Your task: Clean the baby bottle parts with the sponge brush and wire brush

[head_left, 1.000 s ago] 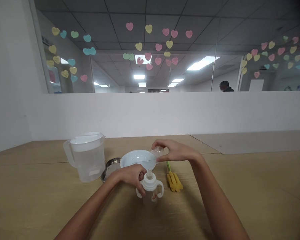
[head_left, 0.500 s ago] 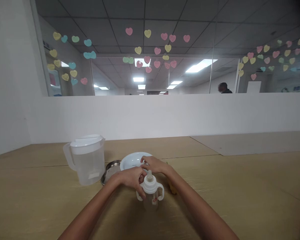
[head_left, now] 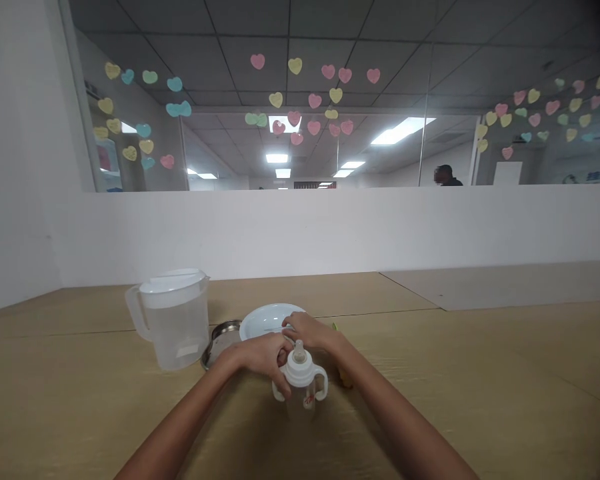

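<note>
A clear baby bottle [head_left: 301, 383] with a white collar, two white handles and a pale teat stands upright on the table. My left hand [head_left: 267, 357] is beside it, fingers curled, its thumb against the bottle's left handle; what its fingers hold is hidden. Behind the bottle my right hand [head_left: 307, 328] reaches over the near right rim of a pale blue-white bowl [head_left: 260, 319], its fingers bent down and close together. Whatever lies between its fingertips is too small to make out.
A lidded clear pitcher [head_left: 177, 323] stands at the left. Between it and the bowl lies a round metal dish [head_left: 215, 347]. Something yellow [head_left: 345, 379] with a green tip shows partly behind my right forearm. A white wall with windows rises behind; a person [head_left: 447, 176] is beyond the glass.
Both hands stay almost where they were, with only a very slight shift of the right hand. The bottle and the other objects have not moved.
</note>
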`<state>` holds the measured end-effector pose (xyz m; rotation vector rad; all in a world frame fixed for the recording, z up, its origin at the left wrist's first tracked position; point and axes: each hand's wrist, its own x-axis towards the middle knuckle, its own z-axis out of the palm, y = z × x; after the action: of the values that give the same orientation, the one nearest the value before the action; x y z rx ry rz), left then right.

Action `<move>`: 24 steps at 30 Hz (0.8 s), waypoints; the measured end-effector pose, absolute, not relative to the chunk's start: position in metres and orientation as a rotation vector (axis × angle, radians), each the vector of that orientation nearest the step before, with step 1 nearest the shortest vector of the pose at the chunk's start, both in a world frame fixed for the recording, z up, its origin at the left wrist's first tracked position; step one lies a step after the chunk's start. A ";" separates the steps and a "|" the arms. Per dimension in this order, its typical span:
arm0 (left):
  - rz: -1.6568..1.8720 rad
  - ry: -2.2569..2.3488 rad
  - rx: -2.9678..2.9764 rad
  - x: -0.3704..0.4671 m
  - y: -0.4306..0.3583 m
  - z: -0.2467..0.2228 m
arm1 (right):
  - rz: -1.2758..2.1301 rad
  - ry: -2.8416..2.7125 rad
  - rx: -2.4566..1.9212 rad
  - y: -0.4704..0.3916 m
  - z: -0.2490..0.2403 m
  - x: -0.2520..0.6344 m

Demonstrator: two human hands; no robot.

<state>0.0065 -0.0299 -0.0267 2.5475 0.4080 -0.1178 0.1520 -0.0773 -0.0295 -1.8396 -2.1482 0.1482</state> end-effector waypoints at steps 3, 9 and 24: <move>-0.125 0.469 2.573 0.006 -0.031 -0.026 | 0.066 -2.142 -1.764 -0.092 -0.008 0.151; -0.129 0.498 2.580 0.004 -0.032 -0.025 | 0.166 -2.249 -1.715 -0.132 0.026 0.143; -0.143 0.550 2.667 0.003 -0.033 -0.024 | 0.216 -2.302 -2.103 -0.132 0.011 0.124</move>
<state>0.0028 -0.0331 -0.0237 2.6672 0.5497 -0.1434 0.1237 -0.1323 0.0105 -2.1035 -2.3024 0.2158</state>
